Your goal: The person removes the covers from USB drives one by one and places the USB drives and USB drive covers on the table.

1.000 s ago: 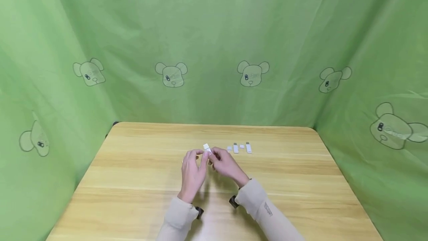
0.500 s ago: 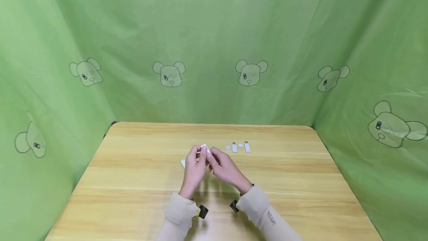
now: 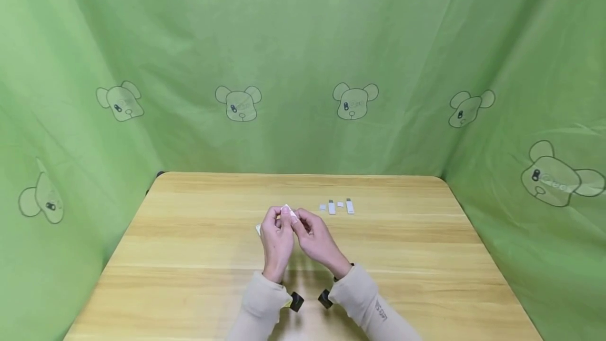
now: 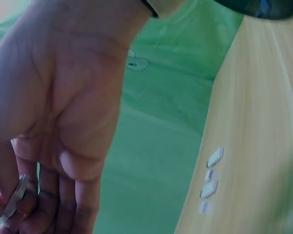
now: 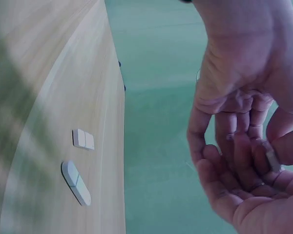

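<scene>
Over the middle of the table, my left hand (image 3: 276, 241) and right hand (image 3: 319, 238) meet at a small white USB flash drive (image 3: 292, 216). The left thumb and fingers pinch its upper end, and the right thumb and fingers pinch its lower end. Much of the drive (image 4: 14, 197) is covered by fingers, so whether its cap is fully seated cannot be seen. Right of the hands lie two uncapped USB sticks (image 3: 350, 207) with grey plugs. A small white cap (image 3: 323, 207) and a second cap (image 3: 340, 204) lie beside them.
Left of the hands, a white piece (image 3: 258, 229) shows partly behind the left hand. The right wrist view has a rounded capped stick (image 5: 76, 184) and a rectangular one (image 5: 83, 139) on the wooden table (image 3: 189, 267). Green curtains (image 3: 293, 141) surround the table.
Both hands have drawn closer around the drive, and the left fingers have folded in, hiding more of it. The white piece at the left has come into view. The loose row stays put.
</scene>
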`<state>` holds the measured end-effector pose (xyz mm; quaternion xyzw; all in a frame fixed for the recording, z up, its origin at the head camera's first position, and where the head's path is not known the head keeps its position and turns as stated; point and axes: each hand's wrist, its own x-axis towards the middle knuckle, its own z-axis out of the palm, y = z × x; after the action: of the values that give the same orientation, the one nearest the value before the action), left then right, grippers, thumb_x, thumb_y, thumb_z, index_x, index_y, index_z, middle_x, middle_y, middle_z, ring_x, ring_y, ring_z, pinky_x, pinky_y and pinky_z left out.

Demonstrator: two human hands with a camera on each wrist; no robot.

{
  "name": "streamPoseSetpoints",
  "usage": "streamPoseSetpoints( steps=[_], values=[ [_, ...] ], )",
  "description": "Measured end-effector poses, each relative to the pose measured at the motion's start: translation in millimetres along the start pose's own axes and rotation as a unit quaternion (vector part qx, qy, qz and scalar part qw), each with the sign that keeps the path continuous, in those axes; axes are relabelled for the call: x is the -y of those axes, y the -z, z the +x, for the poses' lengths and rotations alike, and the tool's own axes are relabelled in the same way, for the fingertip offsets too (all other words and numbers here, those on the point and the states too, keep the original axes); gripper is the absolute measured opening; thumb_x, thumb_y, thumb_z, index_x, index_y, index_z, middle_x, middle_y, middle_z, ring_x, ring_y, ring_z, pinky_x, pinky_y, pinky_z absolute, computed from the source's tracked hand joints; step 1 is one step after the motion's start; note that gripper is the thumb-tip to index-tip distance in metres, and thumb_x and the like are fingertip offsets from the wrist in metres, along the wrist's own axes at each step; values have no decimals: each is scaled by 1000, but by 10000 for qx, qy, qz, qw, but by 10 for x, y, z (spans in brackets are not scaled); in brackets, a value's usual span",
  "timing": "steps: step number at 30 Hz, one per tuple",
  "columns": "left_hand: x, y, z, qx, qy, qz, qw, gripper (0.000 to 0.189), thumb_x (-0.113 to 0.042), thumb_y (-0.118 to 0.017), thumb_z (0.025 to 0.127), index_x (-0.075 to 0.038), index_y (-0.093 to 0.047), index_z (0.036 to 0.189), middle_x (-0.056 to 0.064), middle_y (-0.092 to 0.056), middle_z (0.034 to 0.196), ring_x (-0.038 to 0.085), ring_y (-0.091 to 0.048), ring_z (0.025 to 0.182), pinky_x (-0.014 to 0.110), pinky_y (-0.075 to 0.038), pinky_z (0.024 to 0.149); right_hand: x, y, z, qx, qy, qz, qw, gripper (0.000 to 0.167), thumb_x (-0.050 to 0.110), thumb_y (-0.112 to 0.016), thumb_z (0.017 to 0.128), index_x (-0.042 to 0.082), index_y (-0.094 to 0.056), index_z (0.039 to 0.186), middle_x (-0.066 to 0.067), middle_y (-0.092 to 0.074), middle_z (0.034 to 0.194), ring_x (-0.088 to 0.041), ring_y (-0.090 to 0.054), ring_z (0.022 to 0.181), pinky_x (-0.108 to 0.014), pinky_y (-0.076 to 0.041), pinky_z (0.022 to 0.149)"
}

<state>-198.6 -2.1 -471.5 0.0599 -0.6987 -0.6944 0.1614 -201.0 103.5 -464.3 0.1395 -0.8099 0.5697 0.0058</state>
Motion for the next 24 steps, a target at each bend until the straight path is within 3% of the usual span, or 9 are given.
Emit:
streamPoseSetpoints(
  steps=[9, 17, 24],
  values=[
    [-55, -33, -27, -434, 42, -158, 9989, 17, -11, -59, 100, 0, -68, 91, 17, -73, 75, 9, -60, 59, 22, -47, 52, -16, -22, -1, -22, 22, 71, 10000, 20, 13, -53, 104, 9, -64, 88, -11, -57, 76, -8, -47, 64, -20, -40, 57],
    [-57, -79, -14, -561, 94, -448, 9974, 18, -10, -58, 101, 3, -68, 93, 20, -74, 79, 8, -64, 63, 22, -53, 57, 9, -21, 10, -127, 206, 119, 9996, 20, 11, -53, 104, 7, -64, 88, -6, -56, 75, -7, -48, 64, -20, -41, 56],
    [-74, -116, -6, -648, 182, -767, 9948, 19, -9, -58, 100, 7, -67, 94, 25, -74, 83, 12, -66, 66, 23, -55, 59, 22, -39, 25, -224, 194, 323, 9990, 18, 10, -54, 104, 3, -64, 90, -13, -62, 82, -11, -51, 70, -20, -44, 59]
  ],
)
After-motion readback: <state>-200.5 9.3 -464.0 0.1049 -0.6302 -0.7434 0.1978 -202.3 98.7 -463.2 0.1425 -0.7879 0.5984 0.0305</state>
